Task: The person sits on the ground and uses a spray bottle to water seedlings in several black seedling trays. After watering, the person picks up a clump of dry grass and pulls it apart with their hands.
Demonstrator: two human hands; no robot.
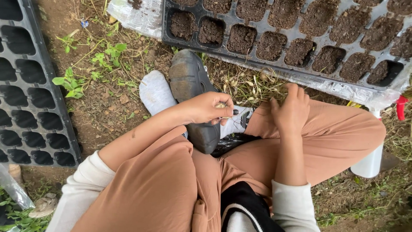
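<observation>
While pinched: seed (pixel 221 105) in left grip (pixel 209 108)

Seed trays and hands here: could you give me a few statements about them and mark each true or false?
1. The tray ahead of the person has its cells filled with soil. True.
2. The tray at the left is filled with soil too. False: its cells are empty.
3. The left hand pinches something small and pale. True.
4. The right hand holds the white spray bottle. False: the bottle stands apart beside the leg; the hand is at the dry plant bits.
5. The person stands upright. False: they sit cross-legged.
</observation>
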